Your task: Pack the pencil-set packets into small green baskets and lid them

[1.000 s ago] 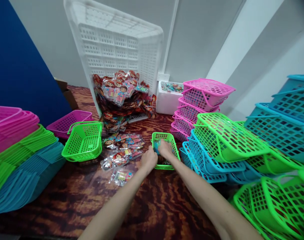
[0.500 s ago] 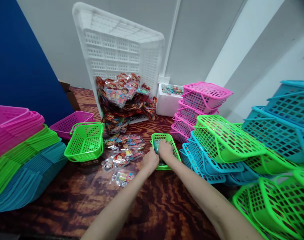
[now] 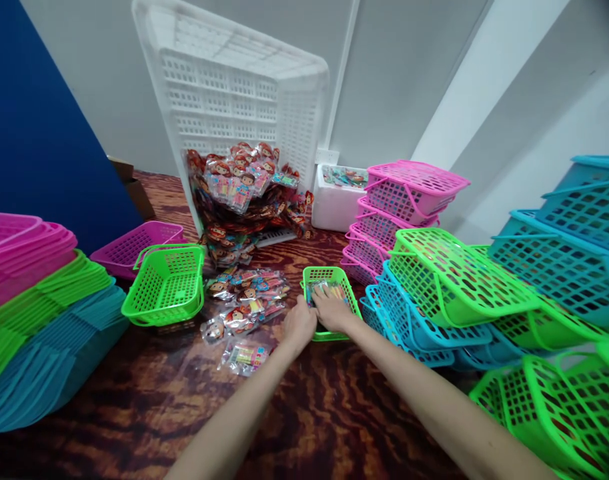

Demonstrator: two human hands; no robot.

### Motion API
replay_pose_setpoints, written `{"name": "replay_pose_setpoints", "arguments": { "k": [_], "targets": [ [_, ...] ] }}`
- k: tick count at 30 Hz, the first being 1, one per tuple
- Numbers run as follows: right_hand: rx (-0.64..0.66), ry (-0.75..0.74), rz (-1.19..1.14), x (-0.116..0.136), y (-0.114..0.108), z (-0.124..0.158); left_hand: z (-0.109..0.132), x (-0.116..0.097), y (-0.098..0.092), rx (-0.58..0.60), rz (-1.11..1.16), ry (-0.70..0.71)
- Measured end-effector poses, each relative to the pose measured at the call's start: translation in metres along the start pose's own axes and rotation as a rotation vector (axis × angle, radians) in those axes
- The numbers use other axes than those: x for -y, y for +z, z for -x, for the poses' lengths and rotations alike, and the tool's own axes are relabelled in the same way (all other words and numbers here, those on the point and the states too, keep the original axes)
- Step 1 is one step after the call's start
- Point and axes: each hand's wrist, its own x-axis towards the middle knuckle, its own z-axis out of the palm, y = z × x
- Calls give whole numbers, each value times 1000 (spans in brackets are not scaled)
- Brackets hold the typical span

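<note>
A small green basket sits on the table in front of me, with clear-wrapped packets inside. My left hand is closed at the basket's left rim, its fingertips partly hidden. Inside the basket, my right hand lies with fingers stretched out flat over the packets. Just left of the basket, several clear bags with cartoon-figure cards are spread on the table. Nearer me lies one more bagged piece with pink and yellow parts.
Behind, a white crate on its side spills bagged cartoon cards. A white foam box stands beside it. Filled pink baskets, green and blue baskets crowd the right. At left are nested baskets and a green basket.
My right hand has gone from curled fingers to fingers spread flat on the packets in the basket. The left hand stays at the rim. The view has shifted slightly.
</note>
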Motion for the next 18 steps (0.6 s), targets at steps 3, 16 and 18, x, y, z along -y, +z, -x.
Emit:
{"name": "replay_pose_setpoints", "arguments": {
  "k": [3,16,18],
  "targets": [
    [54,1,-13,-9,0,-14,-1,0,-2,-21,-20,21],
    [48,-14,136,-27,-20,18,-5,-3,-2,-17,-31,16],
    [53,-20,187,-26,-17,18,-5,-5,-4,2,-33,37]
  ]
}}
